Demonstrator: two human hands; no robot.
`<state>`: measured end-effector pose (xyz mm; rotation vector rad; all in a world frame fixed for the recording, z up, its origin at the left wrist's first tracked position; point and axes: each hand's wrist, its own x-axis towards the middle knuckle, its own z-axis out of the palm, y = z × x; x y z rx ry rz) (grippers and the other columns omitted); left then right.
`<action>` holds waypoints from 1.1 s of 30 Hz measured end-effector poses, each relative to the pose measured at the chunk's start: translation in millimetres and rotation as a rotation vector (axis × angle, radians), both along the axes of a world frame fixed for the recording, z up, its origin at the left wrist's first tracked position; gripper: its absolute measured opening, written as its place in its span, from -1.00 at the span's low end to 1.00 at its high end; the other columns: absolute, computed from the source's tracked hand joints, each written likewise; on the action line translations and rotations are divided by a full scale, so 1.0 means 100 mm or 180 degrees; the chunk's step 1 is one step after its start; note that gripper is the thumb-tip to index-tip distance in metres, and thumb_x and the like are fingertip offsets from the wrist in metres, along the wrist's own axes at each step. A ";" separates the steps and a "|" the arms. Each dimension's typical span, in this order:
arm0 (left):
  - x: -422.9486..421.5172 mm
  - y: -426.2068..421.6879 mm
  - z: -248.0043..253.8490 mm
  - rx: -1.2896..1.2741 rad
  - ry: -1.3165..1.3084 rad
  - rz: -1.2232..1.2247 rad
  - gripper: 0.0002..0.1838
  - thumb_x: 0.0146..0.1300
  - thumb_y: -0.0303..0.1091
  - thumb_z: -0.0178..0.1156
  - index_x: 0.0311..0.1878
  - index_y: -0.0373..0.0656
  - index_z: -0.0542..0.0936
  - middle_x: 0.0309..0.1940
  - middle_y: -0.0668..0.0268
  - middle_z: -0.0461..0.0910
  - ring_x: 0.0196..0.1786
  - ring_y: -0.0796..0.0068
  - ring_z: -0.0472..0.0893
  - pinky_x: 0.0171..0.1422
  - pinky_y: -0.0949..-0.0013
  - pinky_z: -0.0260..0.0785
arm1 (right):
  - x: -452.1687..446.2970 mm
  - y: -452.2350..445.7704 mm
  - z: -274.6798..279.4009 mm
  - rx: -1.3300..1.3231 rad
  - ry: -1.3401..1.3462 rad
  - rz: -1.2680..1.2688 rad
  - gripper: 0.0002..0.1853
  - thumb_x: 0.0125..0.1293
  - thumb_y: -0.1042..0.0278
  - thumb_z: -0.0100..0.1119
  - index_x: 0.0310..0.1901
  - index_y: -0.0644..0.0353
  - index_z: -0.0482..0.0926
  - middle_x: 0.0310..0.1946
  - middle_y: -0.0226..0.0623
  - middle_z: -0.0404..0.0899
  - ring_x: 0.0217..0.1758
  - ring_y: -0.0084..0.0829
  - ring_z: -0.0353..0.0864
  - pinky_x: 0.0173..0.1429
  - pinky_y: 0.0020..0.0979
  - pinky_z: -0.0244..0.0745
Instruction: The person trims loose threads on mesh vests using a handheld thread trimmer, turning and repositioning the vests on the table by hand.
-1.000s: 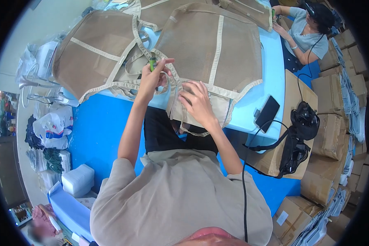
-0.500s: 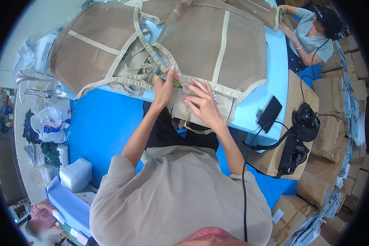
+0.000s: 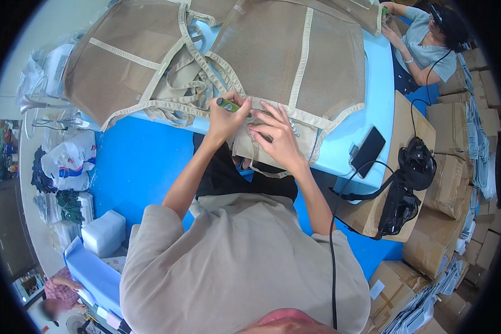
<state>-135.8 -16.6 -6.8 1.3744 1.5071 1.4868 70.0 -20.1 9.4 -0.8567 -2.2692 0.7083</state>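
My left hand (image 3: 224, 123) is closed around a small green hand tool (image 3: 227, 104), whose working end is hidden by the fingers. It sits at the bound edge of a tan mesh fabric piece (image 3: 270, 61) with cream trim. Just to its right, my right hand (image 3: 275, 133) lies with fingers spread on the trim and the plain beige cloth (image 3: 306, 143) below it. A small silvery beaded strip (image 3: 294, 128) shows beside the right fingers. Another mesh piece (image 3: 122, 69) lies to the left, with loose beige straps (image 3: 183, 83) between the two.
The pale blue table (image 3: 376, 78) carries a phone (image 3: 367, 150) near its right edge. A black bag (image 3: 401, 206) rests on a wooden board (image 3: 409, 119). A co-worker (image 3: 423, 47) sits at the far right. Cardboard boxes (image 3: 448, 178) line the right; white bags (image 3: 69, 156) are at left.
My left hand has turned, so the green tool's rounded end now faces up and its dark tip is out of sight. The right hand stays nearly where it was.
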 end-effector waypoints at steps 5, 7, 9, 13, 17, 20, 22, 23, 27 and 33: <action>-0.08 0.02 -0.07 0.0006 0.0541 0.0131 -0.67 0.35 -0.36 0.47 -0.47 -0.29 0.57 -0.59 0.33 0.60 -0.50 0.61 0.51 -0.39 0.36 0.30 | -0.02 0.00 -0.01 0.0015 -0.0001 -0.0043 -0.84 0.40 0.30 0.48 -0.06 0.04 0.93 0.35 -0.33 0.76 0.69 -0.09 0.42 0.82 0.18 0.03; -0.06 0.03 -0.10 0.0046 0.0236 0.0168 -0.73 0.28 -0.43 0.41 -0.48 -0.30 0.55 -0.62 0.30 0.55 -0.51 0.59 0.49 -0.40 0.34 0.29 | -0.02 0.00 -0.01 0.0030 0.0010 -0.0050 -0.84 0.40 0.29 0.48 -0.06 0.02 0.93 0.34 -0.34 0.76 0.69 -0.10 0.43 0.82 0.17 0.03; 0.00 0.02 -0.01 0.0032 0.0139 0.0125 -0.74 0.25 -0.45 0.39 -0.48 -0.31 0.54 -0.63 0.29 0.54 -0.51 0.59 0.49 -0.41 0.34 0.28 | -0.01 0.00 -0.02 0.0021 -0.0023 -0.0061 -0.85 0.42 0.28 0.46 -0.07 0.02 0.93 0.36 -0.36 0.76 0.69 -0.11 0.42 0.83 0.16 0.03; -0.06 0.02 -0.01 0.0064 0.0419 0.0102 -0.75 0.25 -0.46 0.38 -0.48 -0.30 0.53 -0.64 0.29 0.52 -0.51 0.60 0.47 -0.41 0.34 0.27 | -0.01 0.00 -0.04 0.0033 -0.0018 -0.0066 -0.85 0.44 0.26 0.44 -0.08 0.01 0.92 0.36 -0.38 0.75 0.68 -0.12 0.42 0.83 0.14 0.03; -0.02 0.02 -0.02 0.0088 0.0279 0.0113 -0.73 0.25 -0.46 0.39 -0.49 -0.29 0.51 -0.64 0.31 0.50 -0.51 0.61 0.45 -0.42 0.34 0.26 | -0.01 0.00 0.00 -0.0033 0.0033 -0.0061 -0.84 0.40 0.28 0.47 -0.06 0.04 0.93 0.34 -0.32 0.76 0.69 -0.09 0.41 0.82 0.16 0.02; 0.01 -0.01 0.06 -0.0059 0.0024 0.0074 -0.70 0.26 -0.46 0.39 -0.50 -0.28 0.48 -0.64 0.32 0.48 -0.52 0.60 0.43 -0.42 0.34 0.25 | -0.02 -0.01 0.00 -0.0034 0.0011 -0.0060 -0.84 0.40 0.29 0.46 -0.06 0.04 0.93 0.34 -0.33 0.76 0.69 -0.09 0.42 0.82 0.16 0.02; -0.04 0.01 0.04 0.0115 0.0462 0.0121 -0.68 0.29 -0.45 0.40 -0.51 -0.27 0.48 -0.65 0.32 0.48 -0.52 0.60 0.43 -0.43 0.35 0.24 | -0.02 -0.01 0.00 -0.0071 0.0040 -0.0086 -0.84 0.40 0.29 0.46 -0.07 0.04 0.93 0.34 -0.33 0.76 0.69 -0.09 0.42 0.82 0.15 0.02; -0.06 0.01 0.00 0.0118 0.0463 0.0121 -0.68 0.29 -0.45 0.40 -0.51 -0.27 0.48 -0.65 0.32 0.48 -0.52 0.60 0.43 -0.43 0.35 0.24 | -0.03 -0.01 -0.01 -0.0067 0.0041 -0.0087 -0.84 0.40 0.29 0.46 -0.07 0.04 0.93 0.34 -0.33 0.76 0.69 -0.09 0.42 0.82 0.15 0.02; 0.02 0.02 0.01 0.0043 0.0163 0.0111 -0.70 0.29 -0.46 0.39 -0.50 -0.28 0.49 -0.65 0.33 0.47 -0.52 0.61 0.42 -0.43 0.35 0.23 | -0.02 0.00 0.00 -0.0067 0.0029 -0.0090 -0.84 0.40 0.29 0.47 -0.07 0.03 0.93 0.35 -0.35 0.75 0.69 -0.10 0.42 0.82 0.15 0.02; -0.05 0.01 -0.01 0.0112 0.0304 0.0137 -0.71 0.27 -0.46 0.38 -0.50 -0.28 0.49 -0.65 0.36 0.46 -0.52 0.61 0.41 -0.44 0.34 0.23 | -0.03 -0.01 -0.01 -0.0053 0.0045 -0.0088 -0.85 0.39 0.29 0.47 -0.08 0.02 0.93 0.36 -0.36 0.75 0.69 -0.11 0.42 0.82 0.15 0.02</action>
